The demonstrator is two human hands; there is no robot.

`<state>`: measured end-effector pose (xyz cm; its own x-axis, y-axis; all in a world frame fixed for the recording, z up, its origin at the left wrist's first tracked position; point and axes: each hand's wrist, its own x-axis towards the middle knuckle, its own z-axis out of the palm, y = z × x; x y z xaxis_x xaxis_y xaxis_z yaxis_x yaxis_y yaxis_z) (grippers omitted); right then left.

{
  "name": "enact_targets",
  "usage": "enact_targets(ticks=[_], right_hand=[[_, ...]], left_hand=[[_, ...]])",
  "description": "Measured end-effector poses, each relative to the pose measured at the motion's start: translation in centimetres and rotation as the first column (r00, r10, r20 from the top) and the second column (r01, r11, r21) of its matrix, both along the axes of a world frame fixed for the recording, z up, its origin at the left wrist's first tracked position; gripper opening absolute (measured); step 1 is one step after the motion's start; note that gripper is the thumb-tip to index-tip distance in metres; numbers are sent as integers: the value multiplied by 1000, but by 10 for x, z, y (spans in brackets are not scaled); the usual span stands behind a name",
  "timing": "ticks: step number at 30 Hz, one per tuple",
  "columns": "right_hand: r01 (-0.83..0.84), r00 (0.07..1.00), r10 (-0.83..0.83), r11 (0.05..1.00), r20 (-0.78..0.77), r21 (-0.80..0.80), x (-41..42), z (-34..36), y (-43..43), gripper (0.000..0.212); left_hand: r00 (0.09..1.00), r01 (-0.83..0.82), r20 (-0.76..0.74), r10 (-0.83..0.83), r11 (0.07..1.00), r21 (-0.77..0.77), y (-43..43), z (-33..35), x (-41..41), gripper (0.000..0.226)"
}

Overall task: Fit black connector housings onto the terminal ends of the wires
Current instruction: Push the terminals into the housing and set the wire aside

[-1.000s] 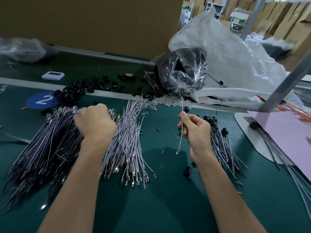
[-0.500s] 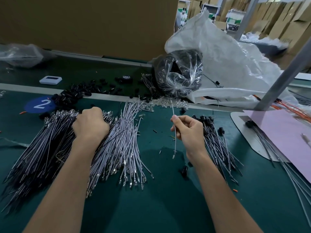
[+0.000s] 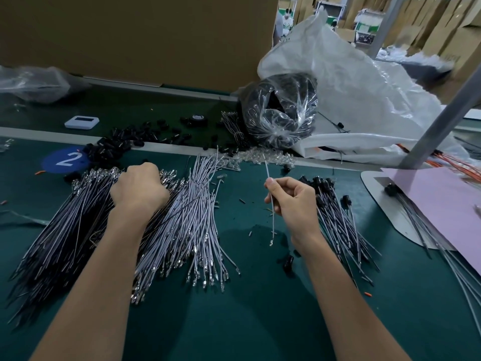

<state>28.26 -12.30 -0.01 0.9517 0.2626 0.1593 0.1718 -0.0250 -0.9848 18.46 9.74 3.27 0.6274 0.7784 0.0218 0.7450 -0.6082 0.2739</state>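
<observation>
On the bench [image 3: 234, 321], the right hand [image 3: 294, 201] is pinching one wire [image 3: 272, 220] upright between thumb and forefinger, its terminal end hanging down. The left hand [image 3: 139, 188] is resting as a fist on the wire pile [image 3: 187, 217], its fingers curling under, hidden; whether they are gripping cannot be told. Loose housings [image 3: 114, 147] are lying behind the pile, and fitted wires [image 3: 338, 225] are lying beside the right wrist.

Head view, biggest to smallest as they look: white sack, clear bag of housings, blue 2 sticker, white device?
1. white sack
2. clear bag of housings
3. blue 2 sticker
4. white device, though it lies farther away.
</observation>
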Motion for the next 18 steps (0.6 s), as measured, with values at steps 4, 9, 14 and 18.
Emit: enact_targets(ticks=[4,9,14,18], right_hand=[[19,1000,-19,1000,-14,-11,0,1,0,16],[-8,988,25,994,-155,107,1,6,-2,15],[-64,936,168,946,-310,318,1,10,-4,8],[-47,902,193,933,-386,356,5,12,-9,14]], left_hand=[[999,-2,48,-1,998,71,-5,13,-4,15],[895,207,380,-234,972,110,-26,33,-1,16],[417,737,591,-690,637,224,-79,22,12,19],[251,863,520,-816,432,262,-103,-7,20,20]])
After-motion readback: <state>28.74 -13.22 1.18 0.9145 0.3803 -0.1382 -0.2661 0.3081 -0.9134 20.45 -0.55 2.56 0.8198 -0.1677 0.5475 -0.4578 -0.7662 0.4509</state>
